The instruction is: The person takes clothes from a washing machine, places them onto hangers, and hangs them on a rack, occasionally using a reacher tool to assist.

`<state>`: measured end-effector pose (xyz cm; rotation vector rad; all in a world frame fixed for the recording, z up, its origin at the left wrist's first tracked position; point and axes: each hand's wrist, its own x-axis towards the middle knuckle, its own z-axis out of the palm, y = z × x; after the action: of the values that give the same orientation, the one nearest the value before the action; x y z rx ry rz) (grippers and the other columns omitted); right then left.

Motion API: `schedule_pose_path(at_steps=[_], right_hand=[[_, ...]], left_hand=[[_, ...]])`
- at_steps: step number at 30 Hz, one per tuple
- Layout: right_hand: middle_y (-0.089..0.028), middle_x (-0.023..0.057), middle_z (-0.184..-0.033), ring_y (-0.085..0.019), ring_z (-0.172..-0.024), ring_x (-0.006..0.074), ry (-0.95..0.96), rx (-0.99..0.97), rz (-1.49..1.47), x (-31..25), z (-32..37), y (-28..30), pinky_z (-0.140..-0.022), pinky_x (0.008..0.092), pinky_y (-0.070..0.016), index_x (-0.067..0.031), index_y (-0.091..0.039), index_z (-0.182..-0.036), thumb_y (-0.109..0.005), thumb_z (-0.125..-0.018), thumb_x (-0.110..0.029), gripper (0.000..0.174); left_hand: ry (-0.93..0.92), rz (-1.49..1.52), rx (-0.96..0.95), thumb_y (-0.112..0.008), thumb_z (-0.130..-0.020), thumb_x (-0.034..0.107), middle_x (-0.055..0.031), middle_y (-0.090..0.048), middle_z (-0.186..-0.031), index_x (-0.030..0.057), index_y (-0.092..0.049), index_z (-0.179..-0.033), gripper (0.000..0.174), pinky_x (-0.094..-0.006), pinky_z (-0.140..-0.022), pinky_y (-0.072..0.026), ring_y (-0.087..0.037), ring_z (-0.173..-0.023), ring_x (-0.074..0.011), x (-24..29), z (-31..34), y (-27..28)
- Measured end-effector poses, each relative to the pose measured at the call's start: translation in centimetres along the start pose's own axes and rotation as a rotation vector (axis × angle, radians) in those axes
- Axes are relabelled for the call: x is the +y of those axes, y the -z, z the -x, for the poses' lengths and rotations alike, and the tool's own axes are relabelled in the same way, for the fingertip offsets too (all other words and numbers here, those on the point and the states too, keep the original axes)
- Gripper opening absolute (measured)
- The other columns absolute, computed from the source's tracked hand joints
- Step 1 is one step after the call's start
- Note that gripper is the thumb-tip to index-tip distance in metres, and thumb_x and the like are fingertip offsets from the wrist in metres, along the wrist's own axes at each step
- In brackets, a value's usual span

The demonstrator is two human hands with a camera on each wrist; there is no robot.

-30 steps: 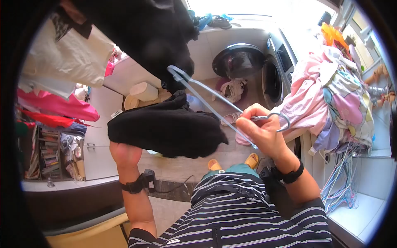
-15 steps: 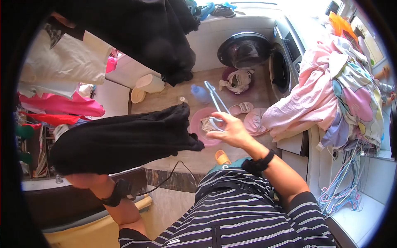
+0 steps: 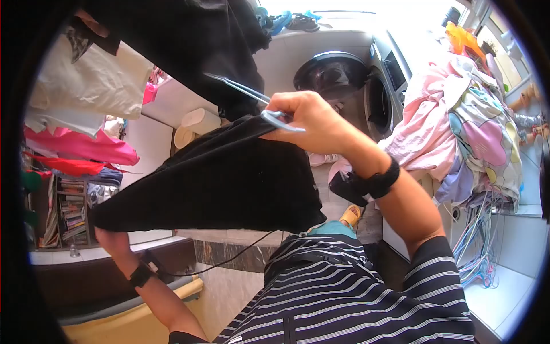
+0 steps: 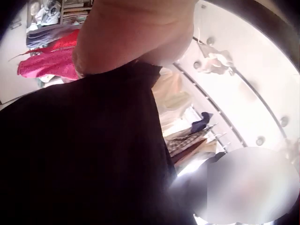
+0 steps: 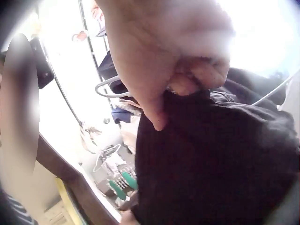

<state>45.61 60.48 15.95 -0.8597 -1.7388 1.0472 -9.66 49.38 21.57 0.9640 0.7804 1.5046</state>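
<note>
Gripping a blue hanger (image 3: 279, 122) and black garment (image 3: 229, 183), the right hand (image 3: 314, 121) works opposite the left hand (image 3: 114, 242) (fingers hidden, hold unclear).

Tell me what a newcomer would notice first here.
A black cloth garment stretches between the left hand and right hand, which also grips a slim pale blue hanger. Beyond, a round black washer door stands open; rightward in the head view lies a pink and patterned cloth pile.

A black top (image 3: 344, 292) with thin white stripes and short sleeves (image 3: 432, 266) is worn with teal bottoms (image 3: 334, 229) and a yellow sandal (image 3: 351, 215), and each wrist (image 3: 371, 159) carries a black band (image 3: 384, 179) with a dark box (image 3: 345, 184), a black cable (image 3: 229, 261) running from the left one.
</note>
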Motion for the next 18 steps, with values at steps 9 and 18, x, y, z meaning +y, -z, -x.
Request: schedule_pose_path(at_steps=[9, 18], right_hand=[[-0.048, -0.0033, -0.061, -0.044, -0.057, 0.004, -0.097, -0.096, -0.128, -10.9, -1.4, 0.2, -0.05, 0.0228, -0.0329, -0.0007, -0.062, -0.079, -0.073, -0.077, -0.016, 0.019], [-0.061, 0.0088, -0.068, -0.054, -0.056, 0.0132, -0.168, -0.027, -0.221, -16.3, -3.3, -1.7, -0.052, 0.0295, -0.0442, 0.0005, -0.068, -0.083, -0.069, -0.077, -0.022, 0.023]], left_hand=[[0.18, -0.293, 0.331, -0.041, -0.093, 0.013, -0.0073, -0.056, -0.127, 0.0105, -0.052, -0.128, 0.038, -0.042, -0.099, -0.0369, -0.052, -0.116, -0.0211, -11.8, -3.9, -3.1], [0.281, -0.944, -0.279, -0.065, -0.082, 0.006, -0.0095, -0.066, -0.098, 0.0015, -0.064, -0.1, 0.019, -0.0302, -0.081, -0.0473, -0.061, -0.093, -0.0168, -28.2, 4.1, -16.0]])
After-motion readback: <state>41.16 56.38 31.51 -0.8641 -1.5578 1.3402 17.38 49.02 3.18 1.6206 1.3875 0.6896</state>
